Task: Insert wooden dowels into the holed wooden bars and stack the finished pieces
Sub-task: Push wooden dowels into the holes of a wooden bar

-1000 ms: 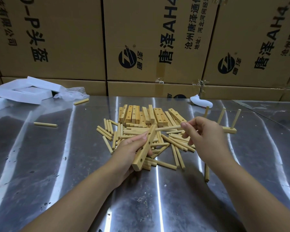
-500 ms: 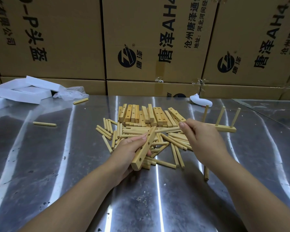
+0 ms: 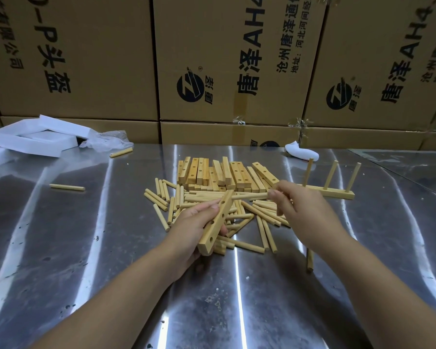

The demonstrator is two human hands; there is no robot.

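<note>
Two hands work over a shiny metal table (image 3: 61, 248). The left hand (image 3: 191, 227) grips a holed wooden bar (image 3: 215, 222), fingers curled round its lower half, so that it slants up and away with three holes facing the camera. The right hand (image 3: 305, 210) pinches one dowel (image 3: 249, 196) at its right end between thumb and fingertips; the dowel lies level, and its left tip reaches the upper end of the held bar, though I cannot tell whether it sits in a hole. Beneath and between the hands spreads a loose heap of dowels (image 3: 166, 197), lying at all angles on the table. Just behind that heap is a row of holed bars (image 3: 212, 172), side by side and touching. To the right, beyond the right hand, a finished piece (image 3: 335, 192) rests flat with three dowels standing up from it. One dowel (image 3: 310, 259) lies beside the right forearm, and two more lie well apart at the left, one (image 3: 67, 187) near the middle and one (image 3: 121, 152) by the far edge. White foam pieces (image 3: 30, 139) and a crumpled plastic bag (image 3: 108, 141) sit at the far left, and cardboard boxes (image 3: 86, 59) with printed lettering are piled up behind.
</note>
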